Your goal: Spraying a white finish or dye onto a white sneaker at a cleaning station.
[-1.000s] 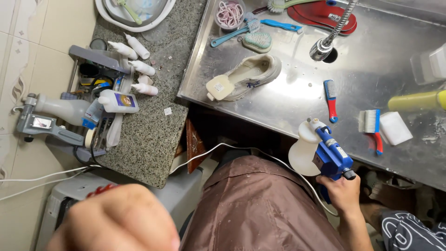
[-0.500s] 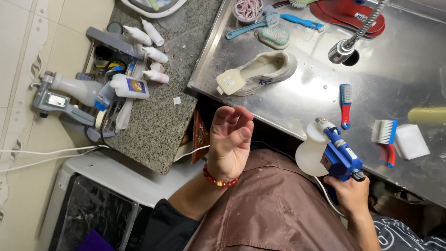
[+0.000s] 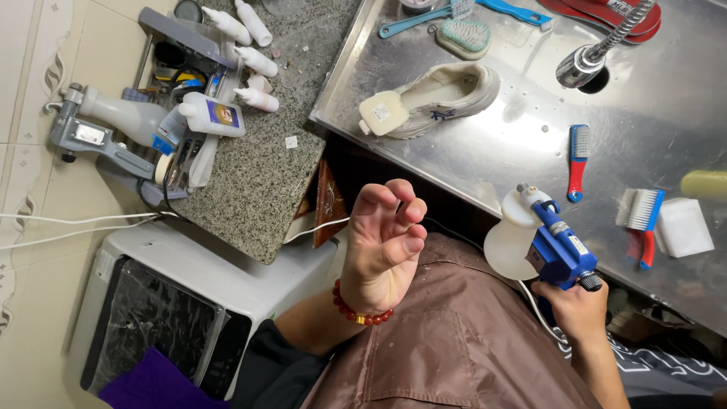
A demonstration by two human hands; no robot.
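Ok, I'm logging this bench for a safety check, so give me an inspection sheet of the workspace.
Surface: steel sink top, wet, beside a granite counter.
Job's things: blue spray gun with white canister; pale shoe on its side on the steel.
Clutter: red-handled brush, teal brush, white sponge block, squeeze bottles.
Grippers: right hand grips the gun; left hand empty, raised, fingers curled.
Cables: white cords along the wall side.
Surroundings: white appliance below the counter, tiled wall.
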